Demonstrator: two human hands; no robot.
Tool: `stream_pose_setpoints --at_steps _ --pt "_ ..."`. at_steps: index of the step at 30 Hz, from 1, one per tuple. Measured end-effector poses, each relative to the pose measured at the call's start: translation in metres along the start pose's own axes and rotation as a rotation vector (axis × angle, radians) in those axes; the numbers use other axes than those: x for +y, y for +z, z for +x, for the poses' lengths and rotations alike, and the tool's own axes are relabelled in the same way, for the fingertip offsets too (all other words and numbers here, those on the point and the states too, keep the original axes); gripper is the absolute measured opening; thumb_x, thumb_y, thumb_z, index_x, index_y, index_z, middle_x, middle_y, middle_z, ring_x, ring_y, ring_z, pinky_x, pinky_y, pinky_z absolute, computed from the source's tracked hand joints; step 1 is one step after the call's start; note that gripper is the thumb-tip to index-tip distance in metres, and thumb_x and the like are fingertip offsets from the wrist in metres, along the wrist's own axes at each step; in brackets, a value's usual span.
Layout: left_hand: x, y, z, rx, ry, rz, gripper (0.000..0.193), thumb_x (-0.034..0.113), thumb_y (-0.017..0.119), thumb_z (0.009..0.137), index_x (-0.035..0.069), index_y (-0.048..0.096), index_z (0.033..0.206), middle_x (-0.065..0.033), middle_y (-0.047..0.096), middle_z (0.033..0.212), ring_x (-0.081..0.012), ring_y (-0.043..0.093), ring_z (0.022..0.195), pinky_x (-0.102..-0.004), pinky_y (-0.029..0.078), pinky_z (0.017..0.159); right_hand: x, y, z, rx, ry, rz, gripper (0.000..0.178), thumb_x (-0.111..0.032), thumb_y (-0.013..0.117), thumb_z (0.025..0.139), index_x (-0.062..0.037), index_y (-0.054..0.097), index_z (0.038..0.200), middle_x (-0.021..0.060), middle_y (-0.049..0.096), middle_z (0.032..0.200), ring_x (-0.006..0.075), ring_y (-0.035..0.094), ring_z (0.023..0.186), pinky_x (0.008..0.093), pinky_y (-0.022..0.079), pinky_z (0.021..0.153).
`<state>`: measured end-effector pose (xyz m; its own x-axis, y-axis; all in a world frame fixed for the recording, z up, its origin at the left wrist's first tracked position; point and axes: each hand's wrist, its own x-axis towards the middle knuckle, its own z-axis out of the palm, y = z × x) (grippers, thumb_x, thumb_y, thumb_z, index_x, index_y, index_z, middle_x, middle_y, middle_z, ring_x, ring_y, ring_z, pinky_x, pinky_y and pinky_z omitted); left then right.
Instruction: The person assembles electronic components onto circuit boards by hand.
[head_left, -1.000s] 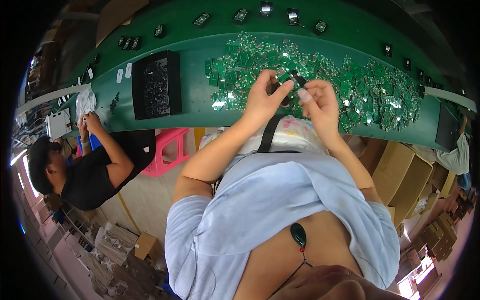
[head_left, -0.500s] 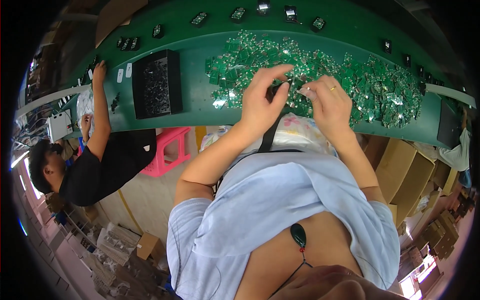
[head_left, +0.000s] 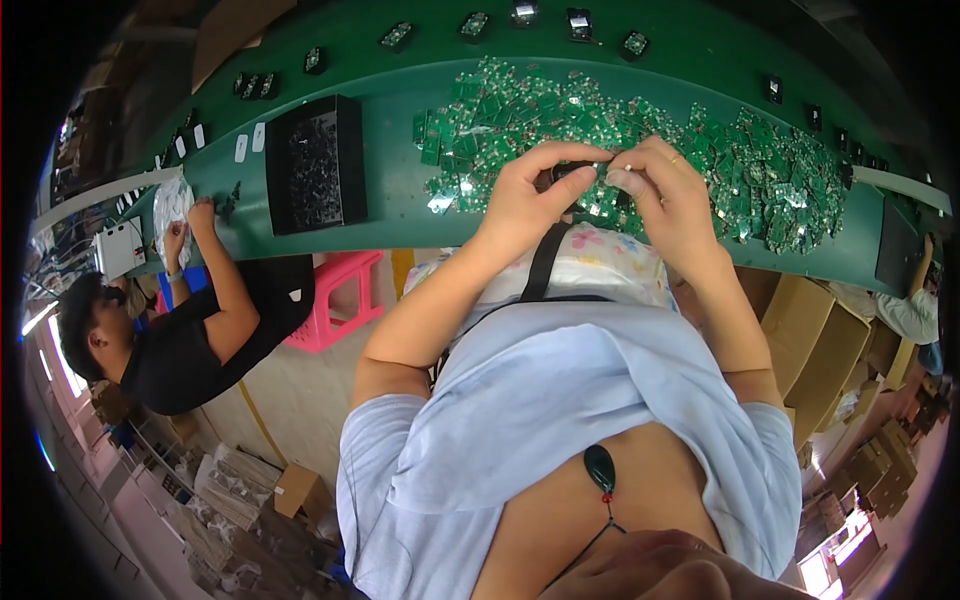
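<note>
My left hand (head_left: 530, 198) is curled, thumb toward fingertips, around a small black part (head_left: 566, 172) that mostly hides between its fingers. Close beside it, my right hand (head_left: 672, 200) has its thumb and fingers pinched together at that part. Whatever the right fingertips hold is too small to make out. Both hands hover over the near edge of a wide heap of small green circuit boards (head_left: 480, 125), spread over the green table (head_left: 395, 190).
Left of the heap stands a black box (head_left: 352, 160) of small dark parts. Small black units with boards (head_left: 474, 27) line the far strip. At the left, a co-worker in a black top (head_left: 190, 350) works near a pink stool (head_left: 335, 300). Cardboard boxes (head_left: 815, 330) stand at right.
My right hand has shifted slightly up and its fingers have curled closer to my left hand. The left fingers reach further right. The co-worker's outstretched arm has drawn back.
</note>
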<state>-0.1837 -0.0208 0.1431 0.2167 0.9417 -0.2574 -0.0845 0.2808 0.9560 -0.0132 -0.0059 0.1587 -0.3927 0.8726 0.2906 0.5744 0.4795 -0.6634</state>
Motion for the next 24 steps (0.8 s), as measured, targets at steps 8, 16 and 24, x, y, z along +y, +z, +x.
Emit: stream_pose_setpoints --at_steps 8,16,24 --pt "-0.003 0.0 0.001 0.083 -0.065 -0.081 0.015 0.008 0.057 0.085 0.006 0.061 0.099 0.0013 0.057 0.078 -0.0017 0.05 0.06 -0.0166 0.043 0.046 0.001 0.007 0.003 0.095 -0.08 0.003 0.009 -0.007 0.063 0.077 -0.0034 0.06 0.084 0.0074 0.054 0.074 0.0198 0.054 0.067 0.0295 0.044 0.056" --pt "-0.005 0.002 0.003 0.083 -0.137 -0.282 0.016 0.006 0.061 0.081 0.006 0.06 0.096 0.0005 0.055 0.071 -0.0053 0.049 0.048 -0.0168 0.038 0.042 0.003 0.011 -0.001 0.119 0.178 0.314 0.012 -0.006 0.063 0.078 -0.0043 0.064 0.09 0.0053 0.053 0.088 0.0139 0.053 0.069 0.0251 0.043 0.056" --pt "-0.005 0.007 0.005 0.298 0.262 0.025 0.013 0.007 0.058 0.084 0.006 0.063 0.096 -0.005 0.052 0.1 -0.0028 0.05 0.058 -0.0164 0.044 0.049 0.015 0.027 0.0 0.272 0.148 0.385 0.011 -0.006 0.063 0.08 -0.0028 0.063 0.09 0.0034 0.053 0.081 0.0105 0.05 0.067 0.0221 0.039 0.052"
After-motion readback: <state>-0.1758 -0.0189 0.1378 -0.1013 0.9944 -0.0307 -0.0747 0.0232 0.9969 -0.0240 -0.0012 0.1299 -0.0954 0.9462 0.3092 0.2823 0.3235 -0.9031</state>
